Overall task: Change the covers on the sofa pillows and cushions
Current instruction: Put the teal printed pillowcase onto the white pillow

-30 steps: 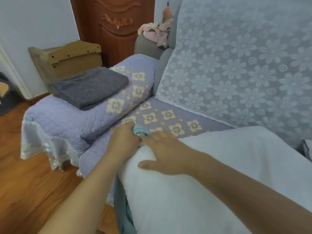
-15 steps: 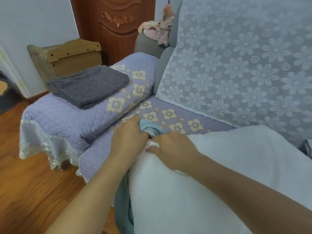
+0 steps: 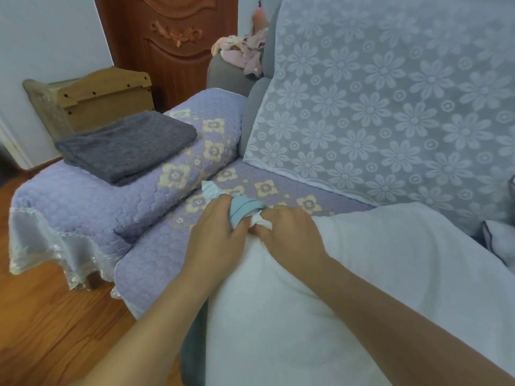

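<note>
Cushion (image 3: 320,302) on sofa seat (image 3: 150,252), mostly bare white. Left hand (image 3: 214,232) fingers grip bunched blue cover (image 3: 241,211) at corner; right hand (image 3: 289,235) pinches white corner. Cover change unfinished.

A large white cushion insert (image 3: 334,288) lies across the sofa seat, its near corner bunched. A light blue cover (image 3: 242,210) is gathered at that corner, its grey-blue fabric hanging beneath the insert.
</note>
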